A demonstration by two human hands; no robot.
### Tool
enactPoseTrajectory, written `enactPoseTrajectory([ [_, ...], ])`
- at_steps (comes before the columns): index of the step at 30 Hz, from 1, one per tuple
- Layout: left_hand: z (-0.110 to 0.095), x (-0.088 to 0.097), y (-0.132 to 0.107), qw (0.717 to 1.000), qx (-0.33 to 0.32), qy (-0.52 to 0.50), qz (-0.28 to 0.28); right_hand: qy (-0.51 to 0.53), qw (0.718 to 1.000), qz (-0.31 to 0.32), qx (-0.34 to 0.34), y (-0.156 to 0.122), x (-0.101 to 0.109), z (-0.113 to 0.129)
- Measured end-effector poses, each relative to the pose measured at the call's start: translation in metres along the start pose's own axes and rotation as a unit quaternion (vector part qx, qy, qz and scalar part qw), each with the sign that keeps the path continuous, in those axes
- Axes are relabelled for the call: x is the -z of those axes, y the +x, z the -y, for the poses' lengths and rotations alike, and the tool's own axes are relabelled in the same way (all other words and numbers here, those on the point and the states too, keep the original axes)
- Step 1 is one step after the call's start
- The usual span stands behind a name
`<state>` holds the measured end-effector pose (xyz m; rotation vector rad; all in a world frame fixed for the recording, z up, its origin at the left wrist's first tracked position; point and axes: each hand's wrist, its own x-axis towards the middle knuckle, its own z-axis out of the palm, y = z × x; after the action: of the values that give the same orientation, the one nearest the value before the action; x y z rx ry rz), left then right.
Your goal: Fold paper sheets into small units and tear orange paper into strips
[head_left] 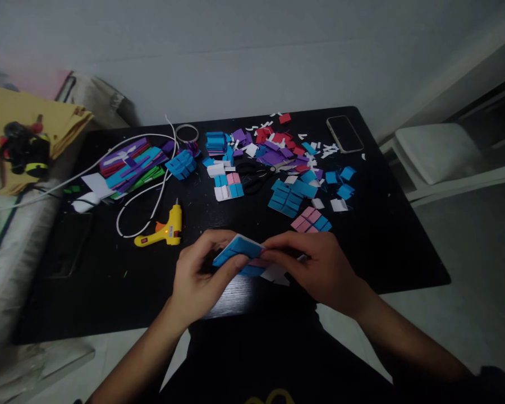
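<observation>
Both hands meet over the near edge of a black table (387,247). My left hand (200,275) is closed, thumb and fingers pinching the left end of a folded blue, pink and white paper piece (240,251). My right hand (320,269) is closed on the same piece from the right, fingers pressing its pink and white part. The piece is tilted, its blue face turned up.
A yellow glue gun (164,231) with a white cord lies left of the hands. Black scissors (255,177), blue and pink folded squares (311,220), a stack of coloured paper strips (130,164), a tape roll (187,133) and a phone (345,133) lie further back.
</observation>
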<state>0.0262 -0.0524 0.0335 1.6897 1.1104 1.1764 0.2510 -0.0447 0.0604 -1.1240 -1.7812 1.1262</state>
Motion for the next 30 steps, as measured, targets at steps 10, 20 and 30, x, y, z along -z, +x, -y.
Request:
enactPoseTrajectory([
  [10,0.001,-0.008,-0.004,0.997,-0.006,0.039,-0.071,-0.045,0.998,-0.015,0.048,-0.001,-0.008,0.004],
  [20,0.004,-0.006,-0.006,0.998,-0.001,0.025,-0.063,-0.019,0.999,-0.030,0.025,0.000,-0.005,0.003],
  [30,0.001,0.017,0.008,0.990,-0.061,0.057,0.116,0.030,0.996,0.060,-0.065,0.006,0.008,-0.010],
])
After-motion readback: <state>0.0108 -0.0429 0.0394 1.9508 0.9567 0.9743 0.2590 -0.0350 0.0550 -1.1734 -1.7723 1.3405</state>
